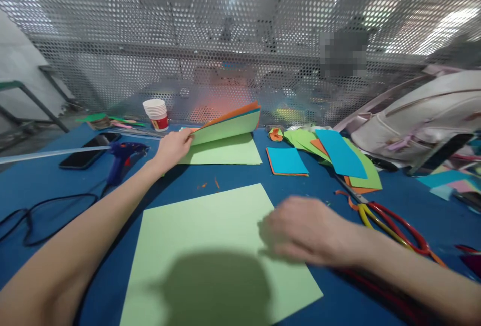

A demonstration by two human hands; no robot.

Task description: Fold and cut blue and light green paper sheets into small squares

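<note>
A large pale green sheet [203,230] lies flat on the blue table in front of me. My right hand [300,228], blurred, is over its right edge with the fingers curled; whether anything is in them is hidden. Farther back, my left hand [175,148] pinches the left edge of a stack of coloured sheets [229,128], green with blue and orange behind. The stack's upper sheets are lifted and bent over another green sheet [225,151] lying on the table.
A blue glue gun [122,158] with its cable and a black phone [90,150] lie left, near stacked paper cups [156,114]. Blue squares [287,160], paper strips [340,153], red-yellow scissors [391,223] and a pale bag [421,115] are right. A perforated metal screen [188,30] stands behind.
</note>
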